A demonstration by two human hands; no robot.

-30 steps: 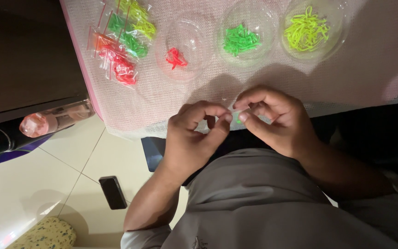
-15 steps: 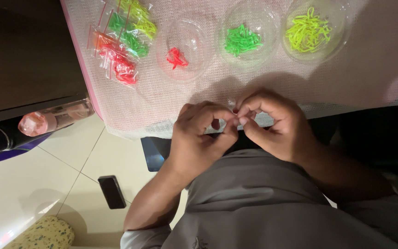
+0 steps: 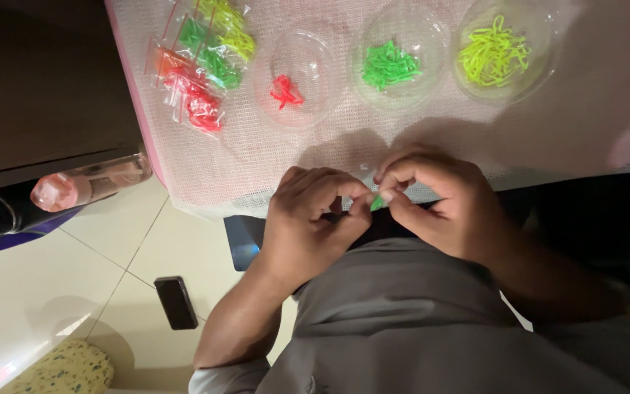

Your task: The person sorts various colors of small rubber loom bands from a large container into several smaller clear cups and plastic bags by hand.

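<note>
A small bright green elastic band [image 3: 378, 202] is pinched between the fingertips of both hands, just over the near edge of the pink mesh table mat [image 3: 417, 146]. The left hand [image 3: 308, 226] is curled, thumb and forefinger closed on the band's left end; the other fingers are folded in. The right hand [image 3: 442, 201] is likewise clenched, its fingertips [image 3: 395, 191] gripping the band's right end, so the two hands touch at the band. Only a short piece of the band is seen between the pads.

Laid on the mat beyond the hands: a clear round plastic bowl with red bands [image 3: 297, 76], a clear bowl with green bands [image 3: 395, 58], a clear bowl with yellow-green bands [image 3: 501, 47], and clear plastic packets of red, green and yellow bands [image 3: 198, 66].

On the tiled floor: a dark phone [image 3: 176, 302], and a pink-capped clear bottle [image 3: 85, 186] to the left
</note>
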